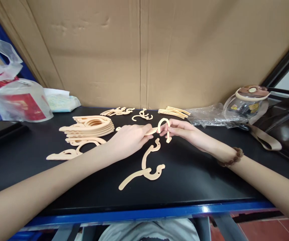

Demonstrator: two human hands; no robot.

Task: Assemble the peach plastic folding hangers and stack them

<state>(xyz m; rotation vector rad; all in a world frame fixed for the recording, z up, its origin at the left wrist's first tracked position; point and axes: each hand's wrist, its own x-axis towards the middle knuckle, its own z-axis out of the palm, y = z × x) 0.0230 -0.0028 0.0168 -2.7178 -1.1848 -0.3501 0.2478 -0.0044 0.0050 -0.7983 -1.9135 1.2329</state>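
Observation:
My left hand (129, 140) pinches a short beige plastic arm piece (151, 132) between thumb and fingers. In my right hand (186, 130) is a curved beige hanger hook (163, 120), its bend pointing up. The two pieces meet between my hands; whether they are joined I cannot tell. Below them on the black table lie two more hook-and-arm pieces, an upper one (145, 157) and a lower one (134, 176), touching each other. Left of my left hand stands a stack of beige folding hanger parts (89, 127), with one loose part (64, 155) in front.
Along the back of the black table (197, 180) lie loose hooks (143, 114), more small parts (116, 111) and a pile of thin arm strips (174, 112). To the right are clear plastic wrap (209, 115) and a lidded bottle (246, 103). A plastic bag (21, 100) stands left.

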